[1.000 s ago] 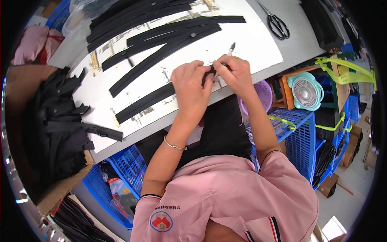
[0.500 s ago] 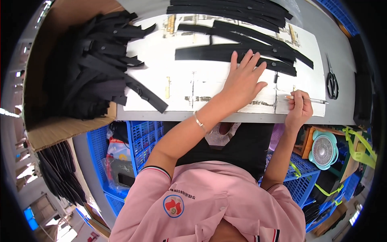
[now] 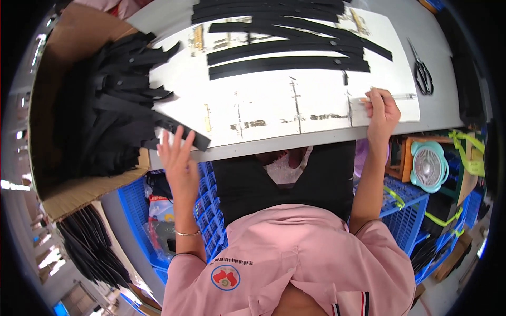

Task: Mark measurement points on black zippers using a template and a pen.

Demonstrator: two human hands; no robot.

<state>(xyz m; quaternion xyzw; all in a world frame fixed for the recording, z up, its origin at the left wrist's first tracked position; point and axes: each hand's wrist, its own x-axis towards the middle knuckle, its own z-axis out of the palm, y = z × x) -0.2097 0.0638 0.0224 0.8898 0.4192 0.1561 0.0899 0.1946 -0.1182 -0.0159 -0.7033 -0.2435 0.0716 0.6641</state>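
Leftward off the white sheet [image 3: 274, 105] went the left hand [image 3: 179, 160], fingers spread, nearing a black strip [image 3: 182, 131]; right hand [image 3: 382, 110] pinched a thin tool [image 3: 387, 97].

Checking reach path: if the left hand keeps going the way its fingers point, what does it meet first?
Probably the loose black strip overhanging the table edge: the open left hand has its fingertips right at it. Beyond lies the pile of black strips. Depth is unclear.

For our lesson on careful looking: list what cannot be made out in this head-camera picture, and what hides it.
- Tool in the right hand: too thin to identify.
- Cardboard box: a heap of black strips covers its inside.
- Left hand: contact with the strip at the table edge is unclear.
- Scissors: bent by the picture's rim.
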